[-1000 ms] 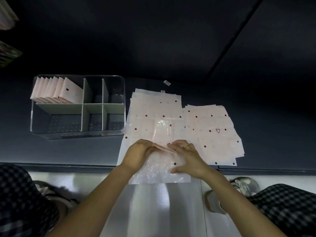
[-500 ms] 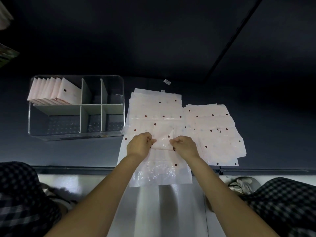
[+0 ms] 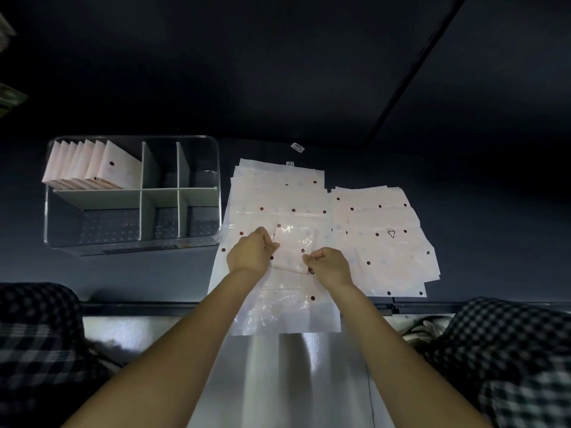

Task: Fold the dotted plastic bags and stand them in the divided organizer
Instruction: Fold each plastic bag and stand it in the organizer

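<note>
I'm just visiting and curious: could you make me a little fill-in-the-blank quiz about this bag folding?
1. Both hands pinch one folded ____ over the flat stack.
2. The folded bags stand in the organizer's far-____ compartment.
3. The organizer has ____ compartments.

Missing words: bag; left; six

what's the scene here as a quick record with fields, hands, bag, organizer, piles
left hand: left hand grips the left edge of the folded bag
right hand: right hand pinches its right edge
folded bag: small, held just above the flat bags
organizer: divided organizer, clear, left of the piles
filed bags: row of folded bags standing in the far-left compartment
other compartments: no bags visible
piles: centre pile; right pile
</note>
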{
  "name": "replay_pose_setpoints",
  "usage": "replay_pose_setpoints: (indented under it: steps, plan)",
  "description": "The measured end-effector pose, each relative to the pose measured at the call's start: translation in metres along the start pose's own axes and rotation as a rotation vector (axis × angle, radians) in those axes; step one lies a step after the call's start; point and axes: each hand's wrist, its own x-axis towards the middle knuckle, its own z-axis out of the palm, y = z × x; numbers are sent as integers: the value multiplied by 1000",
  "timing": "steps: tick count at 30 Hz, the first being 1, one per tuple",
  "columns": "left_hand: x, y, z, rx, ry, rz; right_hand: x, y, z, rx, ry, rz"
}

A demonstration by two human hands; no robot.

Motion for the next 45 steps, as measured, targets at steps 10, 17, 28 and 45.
replay_pose_setpoints:
  steps: [10,17,28,45]
  plan:
    - [-3,-10,25,538,-60,719,4,-1,1,-60,-6,12]
    - [13,-15,24,697,-100,665,3,-2,3,-97,39,33]
    - [18,-11,12,684,-273,667,-11,-6,12,224,135,85]
    - [-15,3,-114,-101,-275,573,-65,-94,-46,-185,-93,-600]
